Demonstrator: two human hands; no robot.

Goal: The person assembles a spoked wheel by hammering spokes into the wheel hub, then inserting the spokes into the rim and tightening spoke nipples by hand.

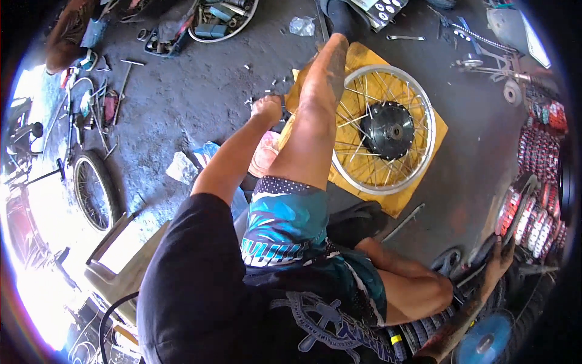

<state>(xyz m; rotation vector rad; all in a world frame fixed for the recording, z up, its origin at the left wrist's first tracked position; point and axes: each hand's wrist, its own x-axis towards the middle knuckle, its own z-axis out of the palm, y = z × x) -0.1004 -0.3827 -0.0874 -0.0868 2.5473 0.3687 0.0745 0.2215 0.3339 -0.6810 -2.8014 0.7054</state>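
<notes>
My left hand (268, 109) reaches down to the dark floor beside my bent left leg, its fingers curled closed. What they hold, if anything, is too small to make out. Several small metal pieces (248, 102) lie scattered around its fingertips. To the right of that leg, a spoked wheel rim (428, 145) with a black hub (388, 130) lies flat on a yellow wooden board (438, 141); neither hand touches it. My right hand (499, 259) is far out at the right, against dark tyres (482, 252). One finger points up there; the others are mostly hidden.
A round tray of tools (223, 30) stands at the far left, near another person's arm (60, 45). Long-handled tools and a small spoked wheel (94, 191) lie at left. A wrench (406, 37) is beyond the board. Wrapped tyres (539, 158) are stacked at right.
</notes>
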